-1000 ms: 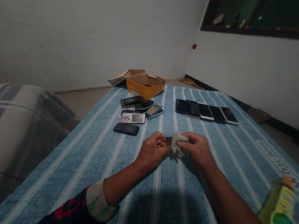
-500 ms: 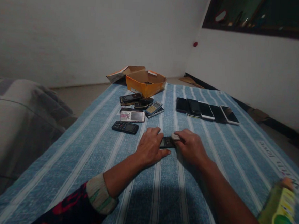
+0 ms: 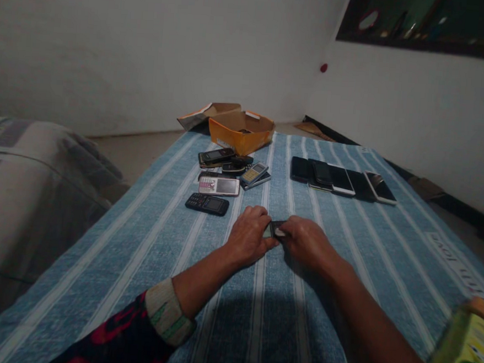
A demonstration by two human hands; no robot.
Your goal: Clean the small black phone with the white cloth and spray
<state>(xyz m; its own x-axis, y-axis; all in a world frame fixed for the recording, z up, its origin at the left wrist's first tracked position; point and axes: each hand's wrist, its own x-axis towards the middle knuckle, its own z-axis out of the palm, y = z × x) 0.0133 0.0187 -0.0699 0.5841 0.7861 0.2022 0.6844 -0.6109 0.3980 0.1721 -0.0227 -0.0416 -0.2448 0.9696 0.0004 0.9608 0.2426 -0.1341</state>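
Note:
My left hand (image 3: 250, 232) grips the left end of a small dark phone (image 3: 268, 230) lying on the striped blue cloth (image 3: 149, 252). My right hand (image 3: 306, 238) is closed on a small white pad (image 3: 280, 232), pressed on the phone's right part. Beyond my left hand lie a black keypad phone (image 3: 207, 203), a pink and white phone (image 3: 219, 186) and a pile of several others (image 3: 254, 173). Several flat phones (image 3: 341, 181) overlap in a row at the back right.
An open orange box (image 3: 241, 135) stands at the table's far edge, its flap to the left. A bottle with yellow-green contents (image 3: 465, 343) is at the lower right. A draped grey cover (image 3: 38, 189) is on the left, beside the table.
The white pad in my right hand has moved down over the phone's face, more under my fingers. The whole view has shifted slightly, so things on the table appear further right.

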